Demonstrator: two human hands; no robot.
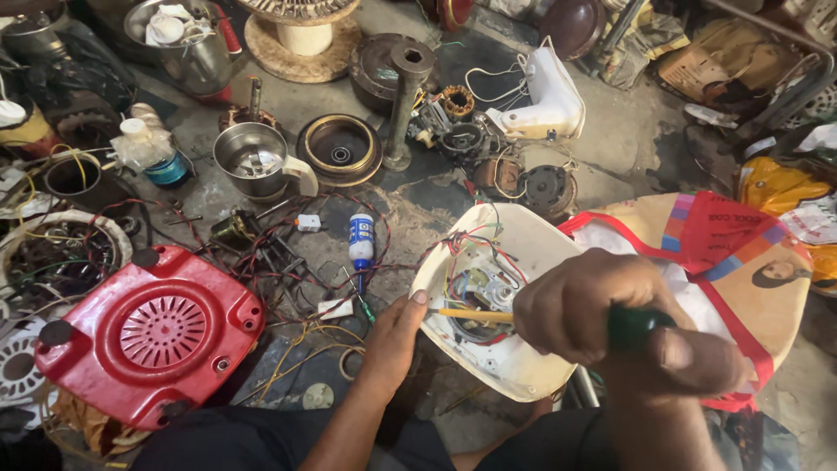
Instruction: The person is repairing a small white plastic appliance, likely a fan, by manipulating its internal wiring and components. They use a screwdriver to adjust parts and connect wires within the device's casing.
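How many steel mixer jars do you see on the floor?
2: one handled steel mixer jar beside the brass ring, one larger steel jar at the top left. Clutter may hide others.
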